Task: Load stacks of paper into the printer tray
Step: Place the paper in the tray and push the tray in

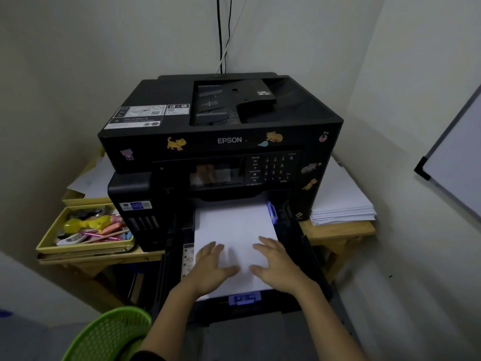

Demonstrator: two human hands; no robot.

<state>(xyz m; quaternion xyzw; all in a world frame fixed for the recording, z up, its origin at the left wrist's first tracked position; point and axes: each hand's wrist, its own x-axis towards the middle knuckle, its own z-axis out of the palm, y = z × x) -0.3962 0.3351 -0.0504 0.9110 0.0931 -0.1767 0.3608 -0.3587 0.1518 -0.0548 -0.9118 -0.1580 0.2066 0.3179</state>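
A black Epson printer (221,142) stands on a wooden table, its black paper tray (304,256) pulled out toward me. A white stack of paper (234,225) lies flat in the tray between a blue side guide (271,211) and a blue front guide (244,299). My left hand (210,267) rests flat on the near left part of the paper, fingers spread. My right hand (277,264) lies flat on the near right part, fingers spread. Neither hand grips anything.
More white sheets (341,204) are piled on the table right of the printer. A yellow tray (52,243) of stationery sits left. A green mesh basket (109,334) is at lower left. A whiteboard (455,162) leans at right; cables (223,35) run up the wall.
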